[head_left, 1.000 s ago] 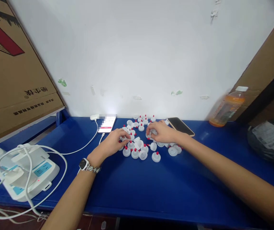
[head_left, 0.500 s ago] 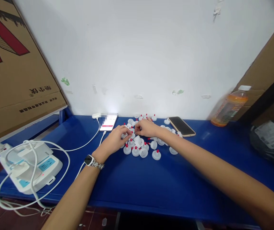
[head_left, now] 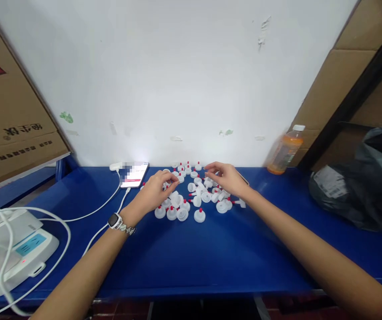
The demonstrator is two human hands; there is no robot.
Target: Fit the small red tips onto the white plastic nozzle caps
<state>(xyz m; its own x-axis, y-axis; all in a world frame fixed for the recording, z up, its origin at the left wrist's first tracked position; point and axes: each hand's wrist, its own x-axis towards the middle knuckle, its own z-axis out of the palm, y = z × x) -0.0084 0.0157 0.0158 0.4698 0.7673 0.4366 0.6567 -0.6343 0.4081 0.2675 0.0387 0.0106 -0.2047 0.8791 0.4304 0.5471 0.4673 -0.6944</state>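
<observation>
Blue covers the bench [head_left: 191,262], its front edge nearest; at the near left sits a white power strip [head_left: 46,249] with blue sockets, a small red light and looping white cable; one white cap with a red tip [head_left: 199,216] stands upright at the front of the others, between the forearms; behind it the other white caps [head_left: 206,197] spread loosely over the middle of the bench, some upright, some on their sides with red tips pointing left; the left hand [head_left: 155,191], a watch [head_left: 114,221] at its wrist, curves over the caps on the left, thumb and fingers bent towards each other; whether they grip a cap I cannot tell; the right hand [head_left: 226,175] is above the caps on the right, its fingers parted from the thumb; farther back, a lit phone [head_left: 139,173] lies left of the caps, with a cable at its near end; a black bag [head_left: 371,178] slumps at the right; an orange drink bottle [head_left: 286,151] stands by the white wall [head_left: 177,80].
</observation>
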